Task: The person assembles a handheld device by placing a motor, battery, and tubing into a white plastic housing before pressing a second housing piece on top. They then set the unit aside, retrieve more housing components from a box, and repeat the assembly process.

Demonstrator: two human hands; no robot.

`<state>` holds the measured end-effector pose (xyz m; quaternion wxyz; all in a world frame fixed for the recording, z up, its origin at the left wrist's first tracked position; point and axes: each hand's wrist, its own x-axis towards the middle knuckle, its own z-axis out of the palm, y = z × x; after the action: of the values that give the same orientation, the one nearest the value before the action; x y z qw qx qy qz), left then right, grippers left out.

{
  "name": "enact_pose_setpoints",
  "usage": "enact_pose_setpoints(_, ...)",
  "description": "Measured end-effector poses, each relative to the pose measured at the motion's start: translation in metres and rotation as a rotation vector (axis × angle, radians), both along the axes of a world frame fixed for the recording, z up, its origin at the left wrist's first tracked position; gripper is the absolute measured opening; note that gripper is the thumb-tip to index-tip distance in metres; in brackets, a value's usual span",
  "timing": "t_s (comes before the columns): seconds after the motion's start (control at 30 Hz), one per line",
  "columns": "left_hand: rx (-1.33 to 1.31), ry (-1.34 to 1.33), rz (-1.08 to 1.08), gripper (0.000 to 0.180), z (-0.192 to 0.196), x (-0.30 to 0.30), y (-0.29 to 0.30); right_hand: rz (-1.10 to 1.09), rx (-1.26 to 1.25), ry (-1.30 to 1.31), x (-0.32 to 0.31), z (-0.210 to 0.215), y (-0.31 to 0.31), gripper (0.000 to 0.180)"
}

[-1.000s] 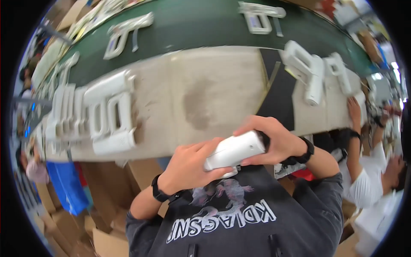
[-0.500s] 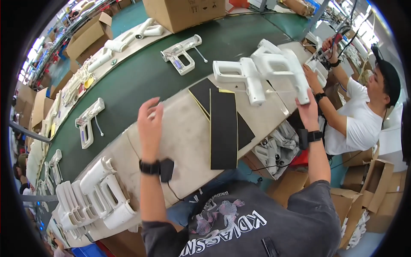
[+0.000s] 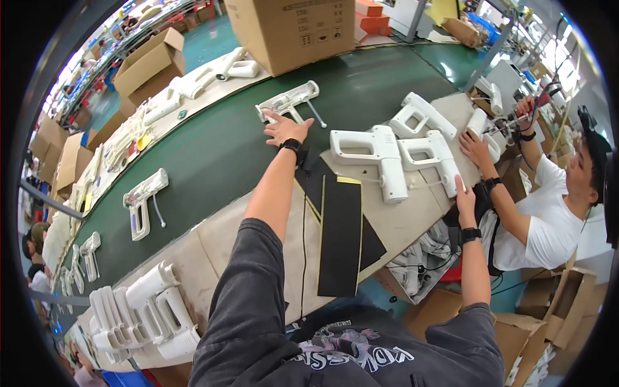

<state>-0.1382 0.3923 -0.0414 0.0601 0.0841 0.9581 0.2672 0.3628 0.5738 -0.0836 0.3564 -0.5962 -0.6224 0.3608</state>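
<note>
My left hand (image 3: 284, 130) stretches over the green belt, fingers spread, at the grip of an open white gun-shaped shell half (image 3: 290, 102) with wiring inside; some fingertips overlap it, and firm contact is unclear. At the right my right hand (image 3: 465, 195) has its fingers around the lower end of a closed white gun-shaped housing (image 3: 431, 157), which lies on the table. Beside it rest a larger white gun-shaped housing (image 3: 383, 161) and another one (image 3: 422, 116) farther back. Black foam-like strips with yellow edges (image 3: 341, 238) lie crossed in front of me.
Stacked white shell halves (image 3: 148, 316) sit at the table's left end. More open shells (image 3: 146, 203) lie along the green belt (image 3: 213, 168). A large cardboard box (image 3: 293, 32) stands beyond it. At right, a co-worker (image 3: 541, 213) handles a white housing with a tool.
My left hand has moved forward and right, from above the table to the open shell on the belt. My right hand has lowered its housing onto the table. The view has shifted somewhat.
</note>
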Motion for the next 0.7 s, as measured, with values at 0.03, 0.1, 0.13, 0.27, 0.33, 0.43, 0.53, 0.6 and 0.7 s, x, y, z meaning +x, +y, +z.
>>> enact_pose_setpoints(0.03, 0.024, 0.0, 0.002, 0.147, -0.003, -0.004, 0.004, -0.012, 0.083, 0.027, -0.002, -0.005, -0.001, 0.065)
enact_pose_setpoints(0.1, 0.025, -0.044, -0.01, 0.141, -0.003, -0.012, 0.002, -0.024, 0.15, -0.077, -0.005, -0.006, -0.003, 0.067)
enact_pose_setpoints(0.13, 0.049, -0.078, -0.031, 0.139, 0.0, -0.009, 0.005, -0.075, 0.206, -0.183, 0.005, -0.018, 0.003, 0.068)
enact_pose_setpoints(0.27, 0.277, 0.032, -0.049, 0.132, -0.012, -0.048, -0.041, -0.091, 0.386, 0.058, -0.015, -0.009, -0.026, 0.052)
enact_pose_setpoints(0.33, 0.312, 0.023, -0.068, 0.129, 0.021, -0.038, -0.07, -0.069, 0.479, 0.068, -0.027, 0.034, -0.076, 0.042)
enact_pose_setpoints(0.43, 0.368, 0.106, -0.065, 0.124, 0.055, -0.035, -0.15, 0.358, 0.274, 0.297, -0.059, 0.073, -0.14, 0.031)
enact_pose_setpoints(0.53, 0.387, 0.156, -0.152, 0.119, 0.083, 0.013, -0.23, 0.709, 0.176, 0.143, -0.094, 0.087, -0.19, 0.039)
enact_pose_setpoints(0.6, 0.37, 0.225, -0.151, 0.115, 0.077, 0.051, -0.281, 0.767, 0.26, 0.06, -0.131, 0.08, -0.218, 0.047)
enact_pose_setpoints(0.7, 0.333, 0.201, -0.13, 0.113, 0.065, 0.115, -0.336, 0.768, 0.445, -0.123, -0.164, 0.037, -0.212, 0.065)
